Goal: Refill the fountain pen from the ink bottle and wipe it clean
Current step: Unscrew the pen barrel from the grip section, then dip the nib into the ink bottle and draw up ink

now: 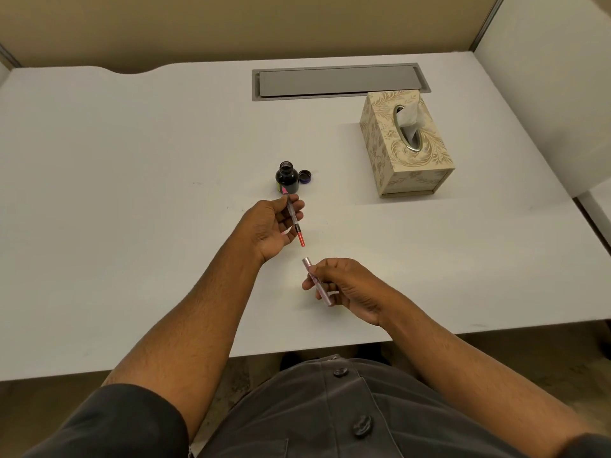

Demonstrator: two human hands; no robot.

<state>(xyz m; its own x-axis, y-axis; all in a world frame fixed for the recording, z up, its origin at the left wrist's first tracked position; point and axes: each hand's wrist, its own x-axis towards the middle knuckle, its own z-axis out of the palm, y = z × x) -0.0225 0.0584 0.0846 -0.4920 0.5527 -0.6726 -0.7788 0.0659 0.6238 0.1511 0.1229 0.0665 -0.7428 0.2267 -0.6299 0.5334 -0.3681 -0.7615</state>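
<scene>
Shirt: a dark grey buttoned shirt (pixel 344 414) fills the nearest edge of the view, with both bare forearms reaching out over the bench (pixel 132 193).
Right hand: the right hand (pixel 344 289) hovers above the near part of the white bench, its grip clamped on the pen barrel (pixel 316 281), a pinkish metallic tube with its open end pointing away and to the left.
Left hand: the left hand (pixel 274 226) is held a little farther out, palm turned inward, its grip clamped on the pen's inner section (pixel 292 216). This has a clear converter body and a red knob at the near end; its pink front end points toward the ink bottle.
Gap: the two pen parts are apart, nearly in line with each other.
Ink bottle: the dark ink bottle (pixel 286 178) stands upright and uncapped just beyond the left hand.
Cap: the bottle cap (pixel 305 176) lies just beside the bottle on its right.
Tissue box: a patterned cream tissue box (pixel 406 150) sits farther right, a tissue poking out of its oval slot.
Cable hatch: a grey cable hatch (pixel 337 81) is set into the far bench.
</scene>
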